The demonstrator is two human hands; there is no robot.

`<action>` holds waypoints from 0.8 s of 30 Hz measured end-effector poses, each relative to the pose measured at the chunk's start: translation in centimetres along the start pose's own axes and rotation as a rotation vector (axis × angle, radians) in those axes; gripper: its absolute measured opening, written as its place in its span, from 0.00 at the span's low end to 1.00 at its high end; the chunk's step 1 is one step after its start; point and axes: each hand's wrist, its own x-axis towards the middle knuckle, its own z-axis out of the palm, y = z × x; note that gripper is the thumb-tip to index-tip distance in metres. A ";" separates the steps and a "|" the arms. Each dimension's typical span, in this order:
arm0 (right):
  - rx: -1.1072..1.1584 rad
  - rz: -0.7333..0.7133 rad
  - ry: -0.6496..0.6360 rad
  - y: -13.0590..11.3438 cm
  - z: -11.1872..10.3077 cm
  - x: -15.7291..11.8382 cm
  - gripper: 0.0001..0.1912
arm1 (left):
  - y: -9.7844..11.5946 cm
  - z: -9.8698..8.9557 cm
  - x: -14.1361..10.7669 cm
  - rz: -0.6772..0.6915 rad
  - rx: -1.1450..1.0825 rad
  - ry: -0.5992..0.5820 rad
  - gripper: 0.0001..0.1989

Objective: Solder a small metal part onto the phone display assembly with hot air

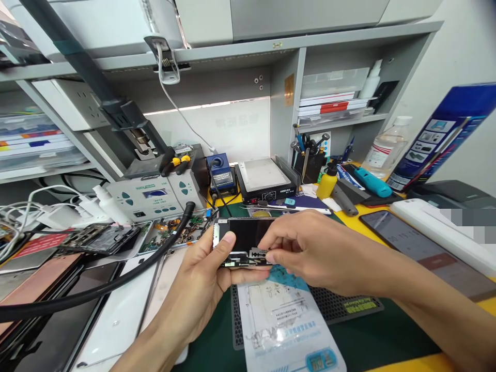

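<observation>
"While I'm watching the green mat (pixel 382 336) from afar and guiding the left hand (pixel 207 271) and right hand (pixel 300 243) over it, what should I be minding?"

"First the phone (pixel 241 243): I'd be holding it level, by its rim, putting no thumb pressure on the dark screen (pixel 250 228). Then the blade (pixel 256 253): I'd be angling it nearly flat, making short, light strokes, sparing the exposed strip (pixel 239 259) and the fingers underneath."

"And how is everything sitting?"

"The phone is resting at two o'clock from the left hand, which is grasping it, thumb on its nine-o'clock end. It's lying at nine o'clock from the right hand, which is pinching the blade. That blade is pointing in at the phone's five o'clock, by the screen's lower border; whether its edge is touching, I can't tell."
</observation>
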 end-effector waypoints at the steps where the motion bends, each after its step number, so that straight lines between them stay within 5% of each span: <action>1: 0.001 0.000 0.003 0.0 0.0 0.0 0.11 | 0.0 0.0 0.0 -0.001 -0.002 -0.001 0.13; 24: -0.034 0.007 0.048 0.1 0.5 -0.2 0.10 | 0.0 -0.1 -0.2 0.021 -0.058 -0.007 0.11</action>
